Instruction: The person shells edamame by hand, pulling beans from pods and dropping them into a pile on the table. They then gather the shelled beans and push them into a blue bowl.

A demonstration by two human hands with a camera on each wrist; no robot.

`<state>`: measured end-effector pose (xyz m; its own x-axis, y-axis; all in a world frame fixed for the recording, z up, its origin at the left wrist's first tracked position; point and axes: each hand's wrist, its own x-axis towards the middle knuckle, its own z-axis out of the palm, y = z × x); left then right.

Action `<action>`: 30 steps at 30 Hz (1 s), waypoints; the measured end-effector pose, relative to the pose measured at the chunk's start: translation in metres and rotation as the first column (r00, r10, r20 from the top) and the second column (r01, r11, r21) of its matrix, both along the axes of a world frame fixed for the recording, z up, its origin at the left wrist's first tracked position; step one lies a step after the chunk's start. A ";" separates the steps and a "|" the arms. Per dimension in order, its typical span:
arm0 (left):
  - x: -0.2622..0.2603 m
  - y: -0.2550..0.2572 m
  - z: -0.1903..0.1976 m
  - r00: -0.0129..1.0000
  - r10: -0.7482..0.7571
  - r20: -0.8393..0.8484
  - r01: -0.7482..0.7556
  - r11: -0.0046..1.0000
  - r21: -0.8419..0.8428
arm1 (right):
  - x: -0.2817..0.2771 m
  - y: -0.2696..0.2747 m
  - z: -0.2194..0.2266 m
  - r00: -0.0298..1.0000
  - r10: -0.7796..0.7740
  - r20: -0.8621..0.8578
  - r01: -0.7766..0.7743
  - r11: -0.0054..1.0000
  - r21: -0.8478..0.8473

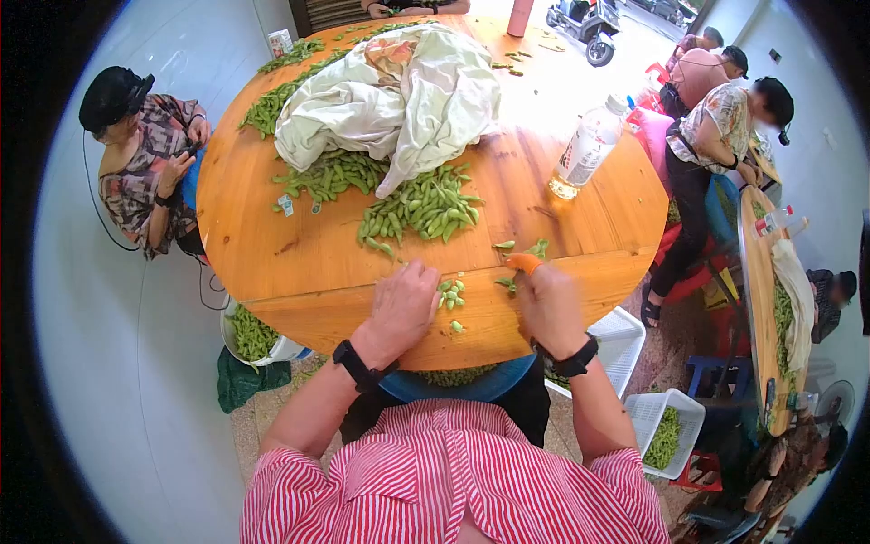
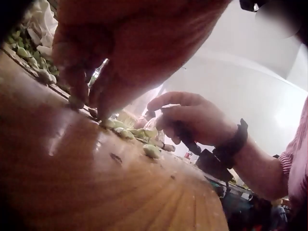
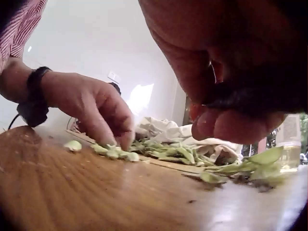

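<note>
My left hand (image 1: 399,304) is lowered to the wooden table (image 1: 317,290), fingers bent down. In the right wrist view, its fingertips are right beside a few light green beans (image 3: 113,152). The shelled beans (image 1: 450,292) lie between my hands, with one bean (image 1: 457,326) nearer me. My right hand (image 1: 551,304), blurred, is raised over the table with curled fingers. An orange cover-like piece (image 1: 524,263) shows at its fingertips; I cannot tell what either hand holds. Close to the right hand lie loose green pods (image 1: 504,245). A heap of edamame pods (image 1: 421,204) lies beyond my left hand.
A pale cloth (image 1: 390,100) covers part of the heap. Toward the right stands a plastic bottle (image 1: 589,150) with yellowish liquid. Below the table edge are a blue basin (image 1: 507,379) and white crates (image 1: 666,435). A person (image 1: 149,163) sits at the left; others work at the right.
</note>
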<state>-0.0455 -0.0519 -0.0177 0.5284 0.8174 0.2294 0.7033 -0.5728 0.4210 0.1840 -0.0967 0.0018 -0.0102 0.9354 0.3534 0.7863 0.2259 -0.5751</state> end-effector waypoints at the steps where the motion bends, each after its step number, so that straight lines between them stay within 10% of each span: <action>1: 0.001 0.000 0.001 1.000 0.007 -0.007 -0.007 1.000 0.008 | -0.006 -0.003 0.000 1.000 0.000 0.000 0.000 1.000 0.000; 20: -0.003 0.003 -0.009 0.998 0.003 -0.069 0.004 0.996 0.090 | -0.035 -0.014 -0.013 0.990 0.076 -0.121 -0.095 0.982 -0.163; 30: -0.004 -0.019 0.005 0.888 0.132 0.441 0.106 0.874 -0.475 | -0.044 -0.011 -0.014 0.958 0.069 -0.280 -0.137 0.963 -0.230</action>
